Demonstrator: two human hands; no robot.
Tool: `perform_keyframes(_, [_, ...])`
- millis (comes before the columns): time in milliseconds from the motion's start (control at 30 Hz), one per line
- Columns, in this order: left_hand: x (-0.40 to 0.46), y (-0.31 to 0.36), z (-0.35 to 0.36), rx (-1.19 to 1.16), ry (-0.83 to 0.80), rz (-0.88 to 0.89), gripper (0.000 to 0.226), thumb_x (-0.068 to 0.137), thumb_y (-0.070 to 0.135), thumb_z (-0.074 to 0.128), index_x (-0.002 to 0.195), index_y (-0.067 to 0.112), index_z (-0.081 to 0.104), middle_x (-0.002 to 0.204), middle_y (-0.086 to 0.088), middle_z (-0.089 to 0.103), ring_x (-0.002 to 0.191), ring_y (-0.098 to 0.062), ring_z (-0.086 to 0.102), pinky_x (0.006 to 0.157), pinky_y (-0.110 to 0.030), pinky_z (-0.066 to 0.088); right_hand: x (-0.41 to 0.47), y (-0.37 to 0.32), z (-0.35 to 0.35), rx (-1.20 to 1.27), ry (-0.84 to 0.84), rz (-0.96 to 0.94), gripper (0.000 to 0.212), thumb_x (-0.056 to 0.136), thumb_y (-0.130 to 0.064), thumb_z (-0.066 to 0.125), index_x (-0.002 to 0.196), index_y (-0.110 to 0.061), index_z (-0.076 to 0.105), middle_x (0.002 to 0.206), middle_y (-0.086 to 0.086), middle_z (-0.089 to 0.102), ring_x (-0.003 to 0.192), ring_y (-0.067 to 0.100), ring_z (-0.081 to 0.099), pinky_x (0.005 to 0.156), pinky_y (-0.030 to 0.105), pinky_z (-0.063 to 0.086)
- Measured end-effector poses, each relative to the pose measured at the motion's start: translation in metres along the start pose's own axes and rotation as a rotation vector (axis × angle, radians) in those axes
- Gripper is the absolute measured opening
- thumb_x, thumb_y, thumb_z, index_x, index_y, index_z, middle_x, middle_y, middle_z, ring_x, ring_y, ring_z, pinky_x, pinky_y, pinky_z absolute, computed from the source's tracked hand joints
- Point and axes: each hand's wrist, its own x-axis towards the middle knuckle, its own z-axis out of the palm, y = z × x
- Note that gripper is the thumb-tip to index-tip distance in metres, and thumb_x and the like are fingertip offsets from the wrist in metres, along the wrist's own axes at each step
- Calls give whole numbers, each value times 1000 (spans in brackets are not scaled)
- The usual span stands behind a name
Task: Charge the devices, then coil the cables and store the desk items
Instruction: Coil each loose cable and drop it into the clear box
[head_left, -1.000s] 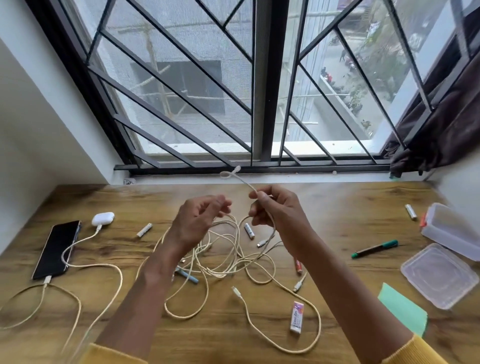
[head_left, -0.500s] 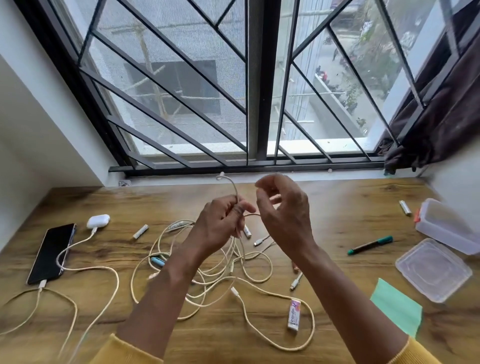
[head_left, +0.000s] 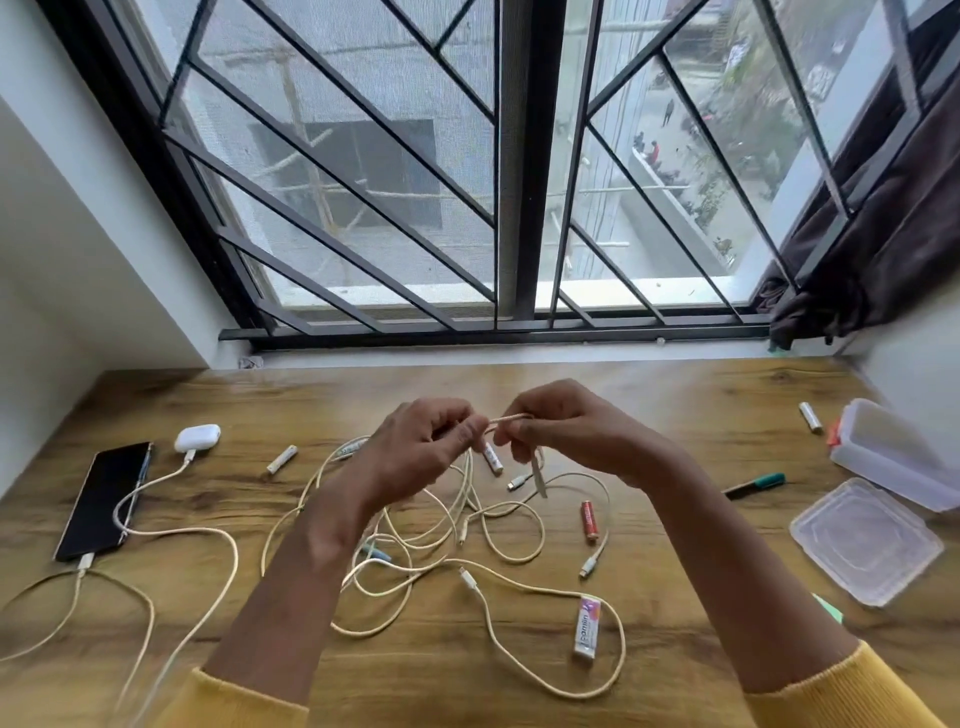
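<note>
Both hands are raised together at the centre of the frame, just above the wooden surface (head_left: 675, 395). The left hand (head_left: 415, 452) has its fingers curled, pinching a cream cable (head_left: 511, 417); the right hand (head_left: 566, 426) pinches the same short stretch from the other side, so the two nearly touch. One end of that cable hangs down under the right hand, and the rest drops into a loose tangle of cables (head_left: 457, 540) spread on the surface beneath the wrists.

Among the loops lie a white battery (head_left: 492, 457) just below the fingers, a red battery (head_left: 588, 521) to the right, and a small lip balm tube (head_left: 587, 627) toward the lower middle. Another white battery (head_left: 282, 459) sits left of the tangle.

At the left of the frame a dark phone (head_left: 104, 499) lies flat with a cable plugged into its near end, and a white earbud case (head_left: 197, 438) just above it also has a cable attached.

To the right are a green-capped marker (head_left: 754, 484), a clear plastic lid (head_left: 865, 540), an open clear box (head_left: 893, 457) at the edge, one more battery (head_left: 810, 417) near it, and a scrap of green paper (head_left: 828, 609).
</note>
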Motion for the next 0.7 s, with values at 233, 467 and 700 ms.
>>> perform_keyframes(233, [-4, -7, -17, -167, 150, 109, 28, 93, 56, 69, 91, 30, 78, 69, 0, 64, 66, -13, 61, 60, -45, 58, -8, 13, 21, 818, -312, -20, 25, 108, -17, 47, 104, -3, 67, 81, 9, 66, 79, 23, 68, 108, 58, 41])
perform_keyframes(467, [-3, -8, 2, -182, 343, 143, 15, 101, 42, 67, 96, 31, 76, 72, 3, 67, 63, -20, 64, 54, -45, 58, -2, 8, 37, 1190, -329, -203, 39, 95, -1, 64, 134, 1, 59, 103, 8, 74, 96, 19, 72, 129, 62, 3])
perform_keyframes(700, [-10, -11, 43, 67, 323, 52, 24, 99, 35, 69, 121, 37, 78, 85, 13, 78, 78, -1, 71, 72, -29, 56, 15, -2, 35, 1178, 137, -217, 41, 103, 5, 41, 140, -4, 57, 140, 12, 67, 140, 27, 57, 118, 43, 38])
